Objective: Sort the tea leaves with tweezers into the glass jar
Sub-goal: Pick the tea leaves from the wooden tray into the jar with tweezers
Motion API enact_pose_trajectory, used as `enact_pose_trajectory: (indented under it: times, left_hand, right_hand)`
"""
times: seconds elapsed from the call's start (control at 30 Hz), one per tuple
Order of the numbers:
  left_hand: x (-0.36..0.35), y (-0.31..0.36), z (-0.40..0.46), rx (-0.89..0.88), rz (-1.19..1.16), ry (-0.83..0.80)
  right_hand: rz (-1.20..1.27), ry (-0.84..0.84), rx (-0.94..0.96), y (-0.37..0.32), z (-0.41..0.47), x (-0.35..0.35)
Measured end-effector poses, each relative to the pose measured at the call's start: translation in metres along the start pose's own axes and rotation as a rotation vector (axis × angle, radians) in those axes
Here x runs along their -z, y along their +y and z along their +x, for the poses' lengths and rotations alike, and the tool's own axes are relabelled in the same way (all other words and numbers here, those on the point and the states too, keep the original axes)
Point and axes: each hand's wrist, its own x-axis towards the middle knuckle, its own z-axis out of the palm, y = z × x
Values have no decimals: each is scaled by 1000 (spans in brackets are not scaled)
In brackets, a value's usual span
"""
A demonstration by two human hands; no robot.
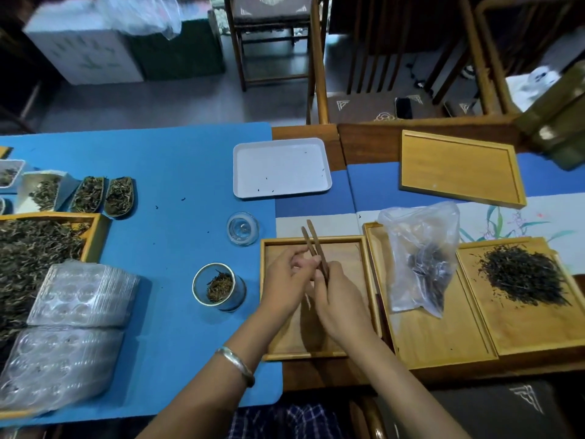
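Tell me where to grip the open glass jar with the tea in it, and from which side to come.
Grip the glass jar round its straight side wall, below the rim, fingers wrapped about it. Come from its left or near side, over the bare blue mat: the wooden tray and both hands crowd its right. It stands upright and open, so probably avoid pinching the rim over the tea leaves.

The wooden tweezers (pixel 313 245) stand tilted over a shallow wooden tray (pixel 364 248), their two slim brown arms pointing away from the person, tips slightly parted and holding nothing. The glass jar (pixel 219 287) stands upright on the blue surface just left of that tray, open-topped, with a small heap of dark and golden tea leaves in its bottom. A larger pile of dark tea leaves (pixel 524 275) lies on a wooden tray at far right.
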Motion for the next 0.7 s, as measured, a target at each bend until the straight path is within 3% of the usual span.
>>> enact_pose_trajectory:
  times: [0.17, 0.5, 0.7]
  left_hand:
    - [10, 26, 36, 98, -106, 0]
    - [19, 41, 158, 127, 261, 96]
    - [9, 4, 201, 189, 292, 71]
  right_hand:
    - [104, 44, 61, -16, 44, 7]
    - [9, 39, 47, -24, 161, -18]
    - [-51, 38, -68, -6, 194, -50]
